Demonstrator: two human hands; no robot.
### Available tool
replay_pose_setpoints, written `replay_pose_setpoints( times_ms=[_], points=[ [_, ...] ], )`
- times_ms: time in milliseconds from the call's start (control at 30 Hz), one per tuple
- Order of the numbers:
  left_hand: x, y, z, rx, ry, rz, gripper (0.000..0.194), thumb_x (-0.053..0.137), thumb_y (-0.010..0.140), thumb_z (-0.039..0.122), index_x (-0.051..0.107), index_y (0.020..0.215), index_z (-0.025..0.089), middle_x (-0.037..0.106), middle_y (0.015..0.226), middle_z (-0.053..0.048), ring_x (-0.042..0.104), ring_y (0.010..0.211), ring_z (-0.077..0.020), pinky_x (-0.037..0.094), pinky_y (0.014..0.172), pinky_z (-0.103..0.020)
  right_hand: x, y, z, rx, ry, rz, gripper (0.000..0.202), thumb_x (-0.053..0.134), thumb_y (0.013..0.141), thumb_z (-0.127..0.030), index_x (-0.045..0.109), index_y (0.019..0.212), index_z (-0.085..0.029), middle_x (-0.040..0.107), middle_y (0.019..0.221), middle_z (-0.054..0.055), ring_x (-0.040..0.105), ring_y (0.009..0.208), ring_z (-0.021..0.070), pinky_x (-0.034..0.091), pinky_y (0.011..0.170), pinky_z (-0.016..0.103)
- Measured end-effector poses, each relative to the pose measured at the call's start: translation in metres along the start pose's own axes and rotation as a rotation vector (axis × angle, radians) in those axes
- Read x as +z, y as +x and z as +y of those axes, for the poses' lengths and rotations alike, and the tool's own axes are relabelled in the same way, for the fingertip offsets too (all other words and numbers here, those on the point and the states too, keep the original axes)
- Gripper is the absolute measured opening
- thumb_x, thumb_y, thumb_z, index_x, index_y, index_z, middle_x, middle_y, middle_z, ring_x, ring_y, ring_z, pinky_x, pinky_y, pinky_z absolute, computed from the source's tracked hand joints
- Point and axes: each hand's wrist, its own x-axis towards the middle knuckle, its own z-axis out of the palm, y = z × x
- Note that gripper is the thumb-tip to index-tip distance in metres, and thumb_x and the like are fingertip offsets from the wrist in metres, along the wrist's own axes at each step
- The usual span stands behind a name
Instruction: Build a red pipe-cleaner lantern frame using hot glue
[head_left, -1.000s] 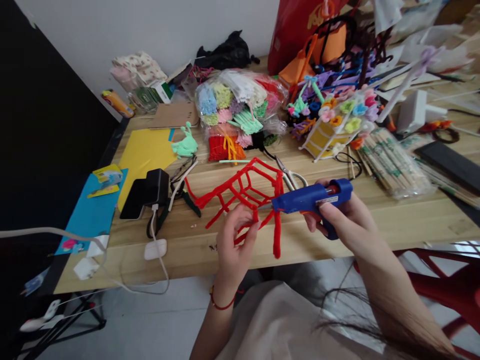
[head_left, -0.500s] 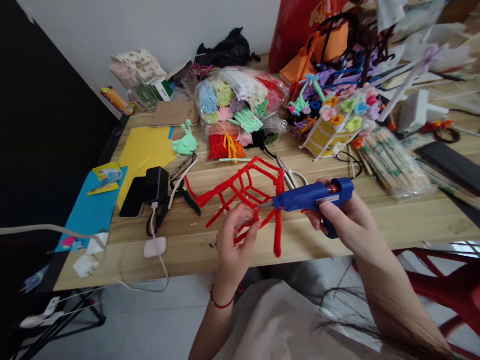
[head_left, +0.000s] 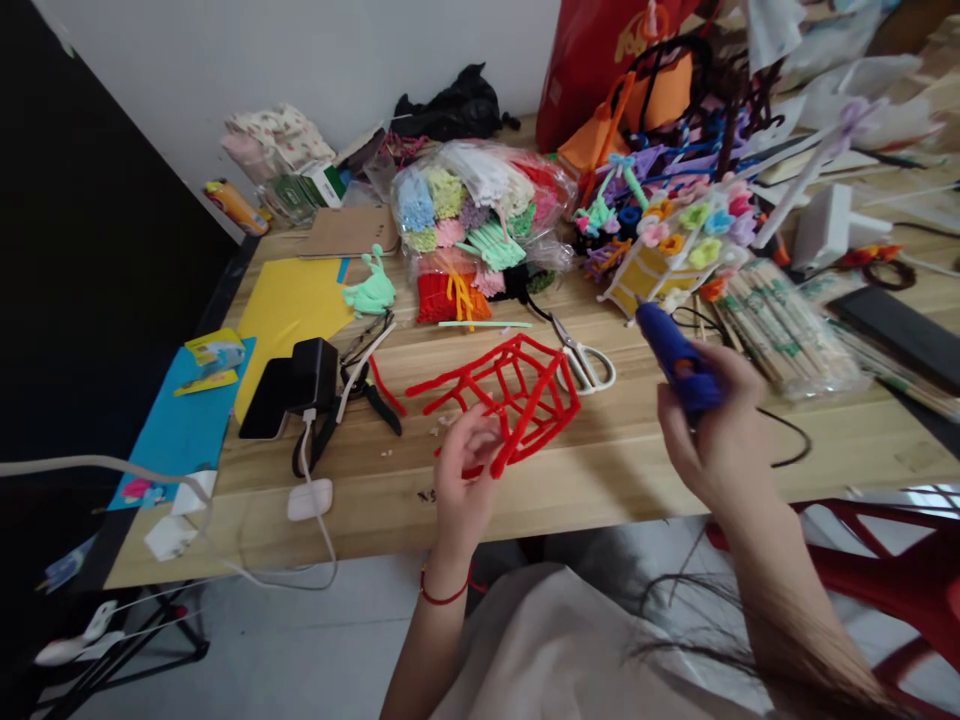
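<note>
Left hand point(head_left: 466, 470), fingers curled closed, pinches the red pipe-cleaner frame point(head_left: 525, 425) at its near side over the table point(head_left: 390, 490), likely steadying it. Right hand point(head_left: 724, 425) wraps the blue glue gun point(head_left: 667, 345) well right, nozzle pointing far-left, presumably keeping its tip clear.

The lattice frame point(head_left: 525, 425) is solid bright red; the glue gun point(head_left: 670, 340) is deep blue. The surface point(head_left: 600, 490) is pale tan with streaky wood grain. The scissors point(head_left: 576, 357) have white handles. Bundles point(head_left: 480, 185) mix light blue, yellow-green, pink, white and mint. Flowers point(head_left: 671, 242) show pink, orange, green, blue and lilac. There is a yellow sheet point(head_left: 289, 300) and a blue sheet point(head_left: 184, 420). A red bag point(head_left: 581, 70) carries gold lettering point(head_left: 634, 40).
</note>
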Motion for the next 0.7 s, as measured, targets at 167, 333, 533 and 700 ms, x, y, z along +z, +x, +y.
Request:
replay_pose_setpoints(
  times_ms=[167,333,533,700],
  points=[
    [-0.009,-0.003,-0.024,-0.183,-0.136,-0.136,0.043,0.073,0.077,0.028,0.058,0.117,0.02,0.068,0.09,-0.004,0.069,0.072,-0.0149,0.059,0.07,-0.03,0.015,-0.007,0.074,-0.01,-0.447,-0.138,0.049,0.046,0.084,-0.019,0.051,0.133,-0.024,0.053,0.106,0.014,0.05,0.106,0.0343,0.043,0.091,0.054],
    [-0.012,-0.009,-0.039,-0.256,-0.218,-0.226,0.044,0.074,0.076,0.027,0.057,0.116,0.021,0.067,0.087,-0.003,0.067,0.068,-0.0138,0.058,0.071,-0.031,0.016,-0.014,0.077,-0.075,-0.448,-0.124,0.042,0.047,0.085,-0.018,0.057,0.126,-0.017,0.053,0.119,0.017,0.05,0.112,0.0349,0.043,0.094,0.055],
    [-0.015,-0.011,-0.036,-0.231,-0.234,-0.299,0.029,0.07,0.08,0.025,0.059,0.107,0.023,0.066,0.091,-0.002,0.067,0.074,-0.0138,0.056,0.073,-0.03,0.01,-0.001,-0.005,-0.432,0.053,-0.226,0.035,0.056,0.089,-0.017,0.055,0.123,-0.025,0.054,0.123,0.012,0.053,0.116,0.0254,0.045,0.099,0.043],
    [-0.012,-0.014,-0.032,-0.215,-0.178,-0.245,0.029,0.068,0.081,0.028,0.059,0.108,0.023,0.066,0.089,-0.002,0.067,0.075,-0.0144,0.055,0.072,-0.028,0.023,0.001,-0.018,-0.516,0.123,-0.317,0.03,0.058,0.089,-0.013,0.059,0.116,-0.024,0.056,0.116,0.012,0.056,0.11,0.024,0.048,0.092,0.041]
  ],
)
